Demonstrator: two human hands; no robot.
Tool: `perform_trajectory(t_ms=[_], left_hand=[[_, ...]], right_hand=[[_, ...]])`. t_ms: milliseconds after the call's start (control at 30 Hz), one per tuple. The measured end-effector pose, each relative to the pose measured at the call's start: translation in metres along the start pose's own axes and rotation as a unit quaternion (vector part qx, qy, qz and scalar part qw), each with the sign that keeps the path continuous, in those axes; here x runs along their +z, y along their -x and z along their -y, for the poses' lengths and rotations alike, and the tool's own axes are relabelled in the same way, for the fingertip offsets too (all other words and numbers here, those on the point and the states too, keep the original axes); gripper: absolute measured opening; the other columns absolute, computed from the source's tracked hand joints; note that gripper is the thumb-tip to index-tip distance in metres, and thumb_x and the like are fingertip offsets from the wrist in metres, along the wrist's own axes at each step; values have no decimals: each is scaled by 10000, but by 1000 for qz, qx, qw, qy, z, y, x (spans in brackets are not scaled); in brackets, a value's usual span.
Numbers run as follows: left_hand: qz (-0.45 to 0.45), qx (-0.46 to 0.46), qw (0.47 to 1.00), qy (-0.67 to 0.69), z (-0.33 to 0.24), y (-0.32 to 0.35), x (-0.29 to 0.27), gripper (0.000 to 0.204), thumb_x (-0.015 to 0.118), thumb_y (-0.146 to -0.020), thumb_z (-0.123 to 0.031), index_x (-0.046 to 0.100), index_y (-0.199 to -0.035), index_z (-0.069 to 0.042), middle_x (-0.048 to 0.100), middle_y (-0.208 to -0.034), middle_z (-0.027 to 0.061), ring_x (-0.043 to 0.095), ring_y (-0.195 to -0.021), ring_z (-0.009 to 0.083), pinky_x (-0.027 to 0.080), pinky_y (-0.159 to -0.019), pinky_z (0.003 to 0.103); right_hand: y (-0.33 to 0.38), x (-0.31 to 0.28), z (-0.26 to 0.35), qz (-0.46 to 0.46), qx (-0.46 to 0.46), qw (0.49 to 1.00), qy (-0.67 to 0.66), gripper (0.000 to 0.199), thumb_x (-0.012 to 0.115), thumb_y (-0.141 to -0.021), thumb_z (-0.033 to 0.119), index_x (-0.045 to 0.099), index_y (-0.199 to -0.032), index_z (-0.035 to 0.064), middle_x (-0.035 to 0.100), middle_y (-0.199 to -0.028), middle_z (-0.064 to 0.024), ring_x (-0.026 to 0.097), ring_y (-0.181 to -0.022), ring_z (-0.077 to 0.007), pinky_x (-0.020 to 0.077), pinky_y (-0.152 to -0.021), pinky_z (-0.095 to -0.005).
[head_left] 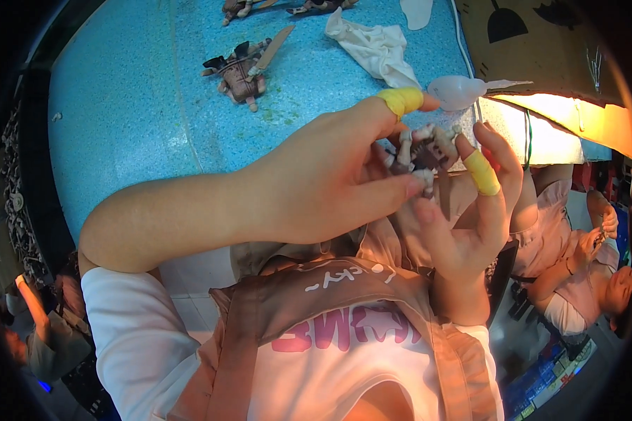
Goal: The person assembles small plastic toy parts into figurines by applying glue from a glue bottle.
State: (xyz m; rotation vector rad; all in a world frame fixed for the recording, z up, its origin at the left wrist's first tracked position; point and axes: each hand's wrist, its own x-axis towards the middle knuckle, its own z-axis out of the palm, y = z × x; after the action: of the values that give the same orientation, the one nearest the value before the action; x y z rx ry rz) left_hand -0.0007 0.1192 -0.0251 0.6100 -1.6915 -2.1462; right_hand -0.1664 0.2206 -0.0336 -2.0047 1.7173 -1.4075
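Observation:
A small figurine (428, 153), brown and cream with a dark middle, is held up between both hands near the front edge of the blue table. My left hand (323, 175) pinches it from the left, thumb below and fingers above and behind. On the other side, the thumb and taped index finger of my right hand (474, 228) touch it, while its other fingers curl loosely upward. Yellow tape wraps one finger of each hand. Fingers cover part of the figurine, so its full shape is hidden.
On the blue table (140, 91) lies a similar figurine (244, 76) with a broad blade; others sit at the far edge. A crumpled white cloth (376, 52) and a translucent squeeze bottle (455, 92) lie beyond my hands. Cardboard (548, 52) stands right. A co-worker (583, 274) sits right.

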Motion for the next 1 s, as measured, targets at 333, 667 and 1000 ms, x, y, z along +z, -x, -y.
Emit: perform_trajectory(t_ms=[333, 667, 1000], left_hand=[[44, 20, 995, -92, -10, 3, -3, 543, 629, -812, -21, 343, -1274, -26, 505, -1166, 83, 508, -1021, 94, 437, -756, 195], [53, -11, 996, -71, -8, 3, -2, 487, 630, -817, -38, 377, -1232, -13, 519, -1157, 90, 509, -1036, 111, 439, -791, 209], [43, 50, 993, -94, -5, 2, -3, 543, 623, -819, -35, 332, -1278, -31, 512, -1153, 83, 517, -1011, 106, 447, -790, 220]], right_hand=[[-5, 1, -1, 35, -13, 999, 11, 543, 730, -661, 149, 521, -1119, -56, 437, -1166, -171, 391, -1187, -325, 406, -937, -412], [1, 2, -4, 36, -21, 999, -7, 548, 743, -676, 152, 505, -1108, -87, 428, -1174, -181, 385, -1188, -339, 432, -918, -403], [4, 13, 12, -5, 105, 976, -192, 652, 753, -678, 135, 433, -1203, -82, 361, -1264, -180, 394, -1192, -303, 386, -958, -402]])
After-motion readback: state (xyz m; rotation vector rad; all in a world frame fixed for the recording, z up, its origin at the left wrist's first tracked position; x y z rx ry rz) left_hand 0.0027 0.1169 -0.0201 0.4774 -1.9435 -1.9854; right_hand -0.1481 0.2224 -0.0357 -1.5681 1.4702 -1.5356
